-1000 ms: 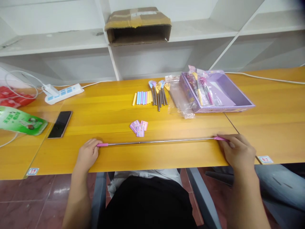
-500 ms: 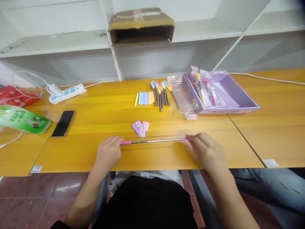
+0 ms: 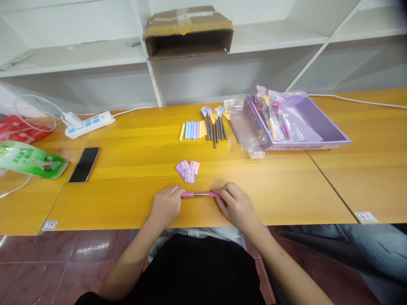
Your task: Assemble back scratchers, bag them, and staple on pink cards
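A telescopic metal rod with pink ends (image 3: 199, 195), pushed short, lies near the front edge of the yellow table (image 3: 133, 148). My left hand (image 3: 167, 206) pinches its left pink end. My right hand (image 3: 235, 205) grips its right pink end. Just beyond the rod sits a small pile of pink and purple cards (image 3: 187, 168). Farther back lie a row of pastel sticks (image 3: 192, 130) and a bunch of similar collapsed rods with coloured claw heads (image 3: 215, 123).
A purple box (image 3: 321, 127) with packaged rods stands at the back right, clear plastic bags (image 3: 243, 133) beside it. A black phone (image 3: 84, 164), a green packet (image 3: 30, 159) and a white power strip (image 3: 89, 124) lie at left. A cardboard box (image 3: 187, 31) sits on the white shelf.
The rod was fully extended between my hands. Both hands have moved inward toward each other, and the rod has collapsed to a short length.
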Available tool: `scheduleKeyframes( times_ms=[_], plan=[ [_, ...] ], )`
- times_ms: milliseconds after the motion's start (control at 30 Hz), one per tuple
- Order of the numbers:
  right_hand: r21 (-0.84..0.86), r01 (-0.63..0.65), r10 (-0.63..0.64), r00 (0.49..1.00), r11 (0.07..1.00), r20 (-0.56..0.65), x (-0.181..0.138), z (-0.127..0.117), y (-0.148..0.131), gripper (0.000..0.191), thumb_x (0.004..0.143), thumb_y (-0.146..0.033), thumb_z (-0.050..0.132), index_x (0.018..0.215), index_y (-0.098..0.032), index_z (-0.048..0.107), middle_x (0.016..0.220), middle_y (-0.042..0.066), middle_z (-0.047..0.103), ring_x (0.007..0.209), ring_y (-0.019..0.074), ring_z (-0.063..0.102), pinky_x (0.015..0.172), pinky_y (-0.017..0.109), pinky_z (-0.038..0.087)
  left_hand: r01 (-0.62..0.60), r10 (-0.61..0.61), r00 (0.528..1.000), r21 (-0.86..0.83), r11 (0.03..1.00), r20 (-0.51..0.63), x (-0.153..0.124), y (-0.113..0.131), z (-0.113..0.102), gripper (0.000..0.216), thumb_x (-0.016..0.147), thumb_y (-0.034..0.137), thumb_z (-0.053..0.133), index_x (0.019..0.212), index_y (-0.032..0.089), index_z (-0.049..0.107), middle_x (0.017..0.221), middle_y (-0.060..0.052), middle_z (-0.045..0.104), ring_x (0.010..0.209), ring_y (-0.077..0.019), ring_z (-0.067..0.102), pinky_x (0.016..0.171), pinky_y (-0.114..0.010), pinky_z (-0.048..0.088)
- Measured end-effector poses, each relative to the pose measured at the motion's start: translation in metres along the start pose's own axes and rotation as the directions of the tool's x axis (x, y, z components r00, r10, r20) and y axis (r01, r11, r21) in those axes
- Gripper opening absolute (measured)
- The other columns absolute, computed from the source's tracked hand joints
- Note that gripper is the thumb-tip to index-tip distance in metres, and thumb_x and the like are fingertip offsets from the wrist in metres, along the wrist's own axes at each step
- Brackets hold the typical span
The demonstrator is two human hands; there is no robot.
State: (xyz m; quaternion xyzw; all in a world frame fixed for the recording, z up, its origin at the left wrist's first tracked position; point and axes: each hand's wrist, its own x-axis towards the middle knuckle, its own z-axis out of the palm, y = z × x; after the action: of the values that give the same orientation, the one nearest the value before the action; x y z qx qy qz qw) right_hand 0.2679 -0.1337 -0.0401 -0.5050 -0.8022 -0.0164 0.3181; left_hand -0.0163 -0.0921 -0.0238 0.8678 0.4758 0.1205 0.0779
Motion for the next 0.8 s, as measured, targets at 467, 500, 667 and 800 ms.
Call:
scheduleKeyframes(
  times_ms=[467, 500, 667, 800],
  plan=[
    [0.098, 0.016, -0.018, 0.999, 0.995, 0.026, 0.005, -0.001, 0.000, 0.003, 0.105, -0.021, 0.067, 0.106, -0.022, 0.069, 0.097, 0.008, 0.070, 0.089, 0.0231, 0.066, 0.076, 0.037, 0.052, 0.007, -0.007, 1.000, -0.027, 1.000, 0.022, 0.001, 0.002, -0.002, 0.029, 0.098, 0.005, 0.045, 0.093, 0.023, 0.067, 0.089, -0.004, 0.072, 0.083, -0.0213, 0.066, 0.076, -0.036, 0.048],
    [0.093, 0.020, -0.022, 1.000, 0.995, 0.021, 0.005, -0.002, -0.001, 0.003, 0.105, -0.021, 0.066, 0.106, -0.022, 0.069, 0.096, 0.008, 0.070, 0.088, 0.0229, 0.066, 0.076, 0.037, 0.052, 0.002, -0.002, 1.000, -0.017, 1.000, 0.012, 0.001, 0.003, -0.002, 0.029, 0.098, 0.005, 0.045, 0.093, 0.023, 0.067, 0.089, -0.005, 0.072, 0.084, -0.0218, 0.066, 0.078, -0.037, 0.048],
    [-0.003, 0.020, -0.020, 0.999, 1.000, -0.050, 0.002, -0.005, -0.007, 0.003, 0.105, -0.021, 0.067, 0.103, -0.022, 0.067, 0.085, 0.005, 0.065, 0.076, 0.0194, 0.062, 0.067, 0.033, 0.048, 0.031, -0.021, 0.994, 0.101, 0.994, -0.106, -0.003, 0.016, -0.005, 0.024, 0.096, 0.008, 0.054, 0.107, 0.023, 0.069, 0.099, -0.009, 0.071, 0.093, -0.0284, 0.061, 0.082, -0.043, 0.048],
    [0.017, 0.031, -0.029, 0.997, 0.999, -0.078, 0.000, -0.008, -0.011, 0.005, 0.104, -0.018, 0.068, 0.104, -0.022, 0.066, 0.084, 0.004, 0.064, 0.075, 0.0184, 0.061, 0.065, 0.032, 0.046, 0.013, -0.012, 0.992, 0.007, 1.000, -0.129, -0.007, 0.029, -0.011, 0.029, 0.094, 0.012, 0.057, 0.120, 0.019, 0.067, 0.108, -0.011, 0.070, 0.100, -0.0309, 0.058, 0.086, -0.046, 0.049]
  ],
)
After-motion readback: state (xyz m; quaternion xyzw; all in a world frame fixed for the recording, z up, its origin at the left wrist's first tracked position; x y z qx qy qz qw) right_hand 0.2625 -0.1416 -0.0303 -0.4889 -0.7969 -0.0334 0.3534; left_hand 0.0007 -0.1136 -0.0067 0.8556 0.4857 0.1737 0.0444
